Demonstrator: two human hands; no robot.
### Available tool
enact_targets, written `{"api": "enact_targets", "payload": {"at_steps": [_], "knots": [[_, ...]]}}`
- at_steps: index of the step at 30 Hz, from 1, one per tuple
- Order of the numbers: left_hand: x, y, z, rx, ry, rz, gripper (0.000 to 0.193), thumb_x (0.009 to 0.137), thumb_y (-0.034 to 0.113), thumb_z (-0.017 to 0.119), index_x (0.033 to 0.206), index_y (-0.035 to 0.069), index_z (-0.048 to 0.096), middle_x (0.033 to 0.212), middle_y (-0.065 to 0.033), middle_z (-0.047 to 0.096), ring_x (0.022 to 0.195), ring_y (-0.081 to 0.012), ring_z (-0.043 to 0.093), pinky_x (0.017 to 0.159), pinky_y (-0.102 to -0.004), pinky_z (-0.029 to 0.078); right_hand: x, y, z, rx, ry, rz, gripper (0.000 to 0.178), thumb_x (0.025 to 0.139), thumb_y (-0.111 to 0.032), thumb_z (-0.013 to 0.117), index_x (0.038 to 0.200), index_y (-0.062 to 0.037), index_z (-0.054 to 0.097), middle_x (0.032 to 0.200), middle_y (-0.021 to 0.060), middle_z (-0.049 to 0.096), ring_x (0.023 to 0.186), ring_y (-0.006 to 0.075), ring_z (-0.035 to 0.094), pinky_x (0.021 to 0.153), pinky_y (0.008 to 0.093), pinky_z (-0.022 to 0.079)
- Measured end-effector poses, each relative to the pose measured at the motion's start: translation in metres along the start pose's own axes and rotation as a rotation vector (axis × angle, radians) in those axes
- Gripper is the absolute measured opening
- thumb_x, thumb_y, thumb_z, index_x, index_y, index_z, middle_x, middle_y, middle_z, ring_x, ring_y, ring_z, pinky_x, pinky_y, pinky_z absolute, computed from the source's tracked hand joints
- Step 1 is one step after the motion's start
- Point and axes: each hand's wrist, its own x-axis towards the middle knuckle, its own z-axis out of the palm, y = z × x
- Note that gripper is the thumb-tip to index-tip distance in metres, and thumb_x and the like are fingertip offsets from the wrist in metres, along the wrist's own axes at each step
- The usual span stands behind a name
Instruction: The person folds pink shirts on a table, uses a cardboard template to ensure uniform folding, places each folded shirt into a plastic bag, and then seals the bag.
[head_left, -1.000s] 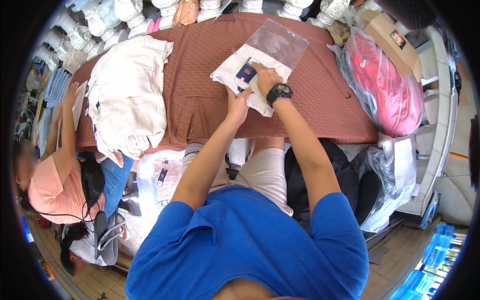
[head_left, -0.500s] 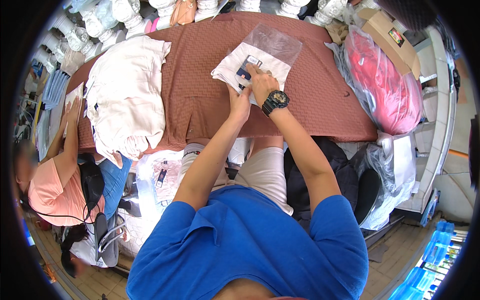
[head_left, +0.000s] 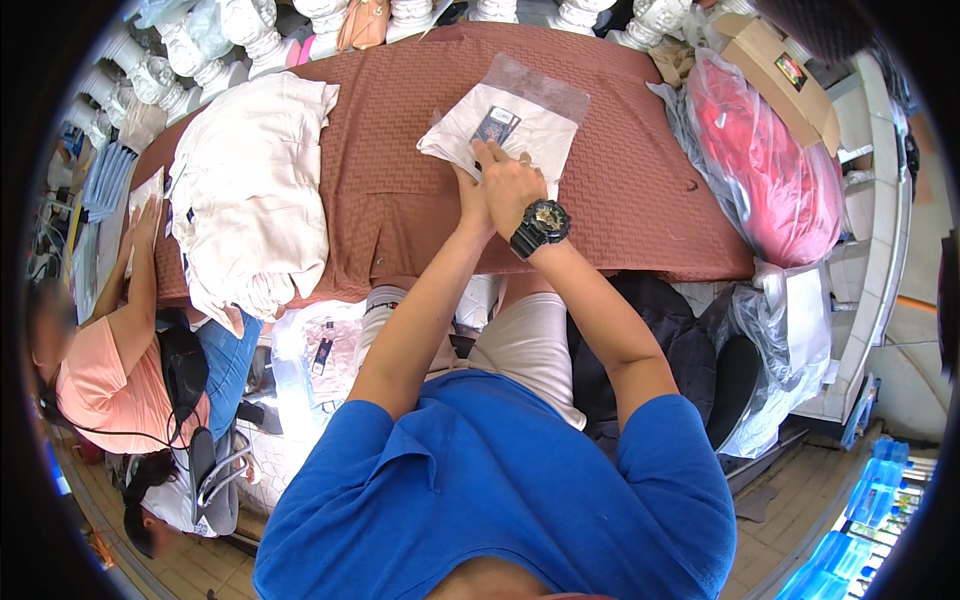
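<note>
A folded off-white garment point(head_left: 550, 140) with a dark tag point(head_left: 495, 125) lies in a clear plastic bag point(head_left: 545, 82) on the brown-covered table. The bag's far end stretches flat past the cloth. My right hand point(head_left: 515, 190), with a black watch on its wrist, lies palm down on the near part of the package, fingers stretched toward the tag. Close beside it, my left hand point(head_left: 474, 205) grips the bag's near edge; its fingertips are partly hidden by the package and my right hand.
A pile of off-white garments point(head_left: 250, 190) stands on the left of the table. Beyond it a co-worker's hands point(head_left: 145, 225) rest on another package. On the right are a plastic-wrapped red bundle point(head_left: 765, 160) and a cardboard box point(head_left: 780, 75). White balusters point(head_left: 255, 30) line the far edge.
My right hand has slid toward me, off the tag and onto the near part of the package. The package has shifted slightly left, and the tag shows more fully.
</note>
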Motion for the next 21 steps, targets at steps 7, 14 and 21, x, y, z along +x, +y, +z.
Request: {"api": "enact_targets", "payload": {"at_steps": [7, 14, 21], "knots": [[-0.006, 0.022, 0.017, -0.119, 0.010, -0.136, 0.078, 0.100, 0.014, 0.056, 0.158, 0.019, 0.002, 0.157, -0.0183, 0.028, 0.134, -0.0309, 0.044, 0.109, -0.0417, 0.043, -0.017, -0.025, -0.012, -0.057, 0.078, -0.024, 0.041, 0.091, -0.012, 0.053, 0.132, -0.0101, 0.054, 0.134, 0.0157, 0.061, 0.102, 0.0447, 0.066, 0.083, 0.0511, 0.057], [0.008, 0.032, 0.017, 0.019, 0.044, -0.122, 0.074, 0.100, 0.015, 0.055, 0.158, 0.020, 0.008, 0.158, -0.0204, 0.026, 0.133, -0.0345, 0.045, 0.109, -0.0439, 0.042, -0.026, -0.038, -0.025, 0.050, 0.207, -0.053, 0.046, 0.086, -0.004, 0.054, 0.133, -0.0035, 0.053, 0.132, 0.0195, 0.061, 0.098, 0.0458, 0.067, 0.081, 0.0482, 0.058], [0.046, 0.054, 0.028, 0.725, 0.185, 0.320, 0.071, 0.100, 0.016, 0.055, 0.158, 0.020, 0.014, 0.159, -0.0224, 0.024, 0.132, -0.0381, 0.046, 0.109, -0.0461, 0.041, -0.028, -0.057, -0.054, 0.277, 0.317, -0.076, 0.052, 0.085, 0.000, 0.052, 0.137, -0.0051, 0.052, 0.131, 0.0207, 0.061, 0.096, 0.0425, 0.068, 0.078, 0.0470, 0.058]]}}
